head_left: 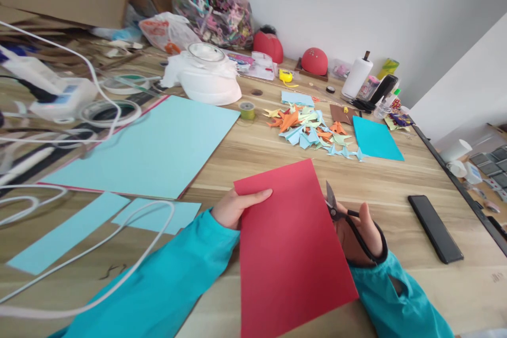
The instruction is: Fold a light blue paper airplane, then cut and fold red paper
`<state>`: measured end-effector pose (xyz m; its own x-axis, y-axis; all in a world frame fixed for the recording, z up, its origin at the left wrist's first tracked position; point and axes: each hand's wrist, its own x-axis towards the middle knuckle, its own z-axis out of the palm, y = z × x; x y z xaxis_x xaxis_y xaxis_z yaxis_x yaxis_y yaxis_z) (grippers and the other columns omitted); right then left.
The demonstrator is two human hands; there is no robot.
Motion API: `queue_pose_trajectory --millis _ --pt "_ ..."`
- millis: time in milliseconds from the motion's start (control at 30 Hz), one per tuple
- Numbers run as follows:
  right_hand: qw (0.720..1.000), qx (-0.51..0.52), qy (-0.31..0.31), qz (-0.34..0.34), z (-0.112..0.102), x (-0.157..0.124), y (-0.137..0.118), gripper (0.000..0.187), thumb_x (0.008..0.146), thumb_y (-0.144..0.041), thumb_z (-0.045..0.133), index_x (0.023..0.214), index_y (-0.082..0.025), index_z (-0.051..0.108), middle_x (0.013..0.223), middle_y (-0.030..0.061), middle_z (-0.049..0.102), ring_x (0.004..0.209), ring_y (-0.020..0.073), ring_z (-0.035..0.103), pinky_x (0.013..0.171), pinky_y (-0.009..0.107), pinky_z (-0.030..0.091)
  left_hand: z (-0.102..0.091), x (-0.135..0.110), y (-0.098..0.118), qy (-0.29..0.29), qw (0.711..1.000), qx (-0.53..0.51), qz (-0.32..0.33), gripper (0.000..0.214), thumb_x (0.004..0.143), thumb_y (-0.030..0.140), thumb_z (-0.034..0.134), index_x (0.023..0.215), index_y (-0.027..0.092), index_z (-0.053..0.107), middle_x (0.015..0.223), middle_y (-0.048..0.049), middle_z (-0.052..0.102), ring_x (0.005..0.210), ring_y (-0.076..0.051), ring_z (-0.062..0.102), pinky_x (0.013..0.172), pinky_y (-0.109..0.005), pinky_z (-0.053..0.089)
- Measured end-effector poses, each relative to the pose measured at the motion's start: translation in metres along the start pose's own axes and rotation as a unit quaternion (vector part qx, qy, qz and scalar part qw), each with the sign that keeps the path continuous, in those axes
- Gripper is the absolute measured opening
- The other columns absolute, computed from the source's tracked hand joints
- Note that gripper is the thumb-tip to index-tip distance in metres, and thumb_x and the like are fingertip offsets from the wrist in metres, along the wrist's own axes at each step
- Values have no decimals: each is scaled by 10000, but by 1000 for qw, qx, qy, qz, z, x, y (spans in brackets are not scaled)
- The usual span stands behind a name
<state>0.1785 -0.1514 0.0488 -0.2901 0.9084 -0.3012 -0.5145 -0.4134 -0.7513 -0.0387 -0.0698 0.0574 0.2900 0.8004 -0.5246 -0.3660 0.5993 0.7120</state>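
My left hand [237,207] grips a red sheet of paper [291,253] by its left edge, thumb on top and the other fingers hidden beneath. The sheet is held up and tilted above the wooden table. In my right hand [361,235] is a pair of black-handled scissors [336,211], its loops around my thumb and fingers. The blades point up and away, right beside the sheet's right edge; part of one blade sits behind or against the paper, and I cannot tell whether it touches.
Large light blue sheets [158,142] lie left, with cut strips [71,232] and a white cable [130,269] nearby. Folded paper cranes [304,127] are heaped at the back beside a blue paper stack [376,138]. A black phone [434,228] rests at right.
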Motion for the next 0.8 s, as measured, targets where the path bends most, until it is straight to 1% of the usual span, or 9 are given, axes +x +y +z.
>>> queue_pose_trajectory --millis 67,167,267,333,400,500,567,667,800 --pt "1000 3 9 -8 2 0 1 882 679 -798 329 1317 -192 384 1058 136 641 843 256 635 667 366 481 -1 2 -1 3 1000 -3 7 400 536 192 780 916 112 686 911 -128 710 808 -302 673 734 -384 565" --pt "1000 12 15 -24 9 -1 -1 837 705 -772 338 1307 -194 404 1111 131 620 936 266 610 746 387 473 -3 4 -2 5 1000 -6 16 464 508 215 797 941 101 679 932 -142 703 822 -317 668 742 -402 558" --pt "999 24 12 -39 15 -2 -3 788 724 -736 372 1303 -203 412 1156 119 600 994 266 586 789 387 464 -3 4 0 10 1000 -5 24 465 504 222 801 938 103 680 936 -143 702 822 -319 667 733 -399 558" --pt "999 26 4 -35 13 -2 -3 794 718 -730 395 1317 -207 392 1153 115 602 993 262 586 764 372 474 -1 2 2 14 1000 2 24 423 513 212 796 909 111 687 918 -135 708 817 -313 669 722 -384 559" --pt "999 22 -14 -19 8 -1 0 833 700 -738 415 1339 -206 357 1134 116 609 949 253 604 692 342 486 1 -1 3 14 1000 14 17 367 521 198 789 868 120 697 878 -124 716 806 -307 671 715 -374 559" --pt "999 25 -47 10 -2 0 4 865 682 -739 443 1352 -203 333 1090 118 627 788 207 640 557 272 466 5 -7 3 1 999 31 8 320 526 191 784 829 123 706 827 -112 722 799 -304 672 727 -377 556" --pt "998 38 -54 10 -6 1 6 847 692 -727 449 1344 -196 348 1058 116 640 701 174 638 518 242 448 6 -9 2 -5 999 33 7 317 528 194 783 827 124 707 817 -108 723 797 -300 673 735 -373 554" --pt "997 54 -44 -12 -3 1 5 822 710 -711 446 1340 -191 361 1031 113 653 677 169 633 521 240 441 5 -8 1 -3 999 31 12 329 525 199 786 836 127 704 828 -105 723 796 -291 675 738 -363 554" --pt "998 52 -8 -35 5 0 0 866 693 -746 418 1341 -173 361 954 122 675 632 188 625 495 256 426 2 -4 2 9 999 29 27 369 507 225 795 848 125 699 863 -106 720 806 -291 673 742 -364 555"
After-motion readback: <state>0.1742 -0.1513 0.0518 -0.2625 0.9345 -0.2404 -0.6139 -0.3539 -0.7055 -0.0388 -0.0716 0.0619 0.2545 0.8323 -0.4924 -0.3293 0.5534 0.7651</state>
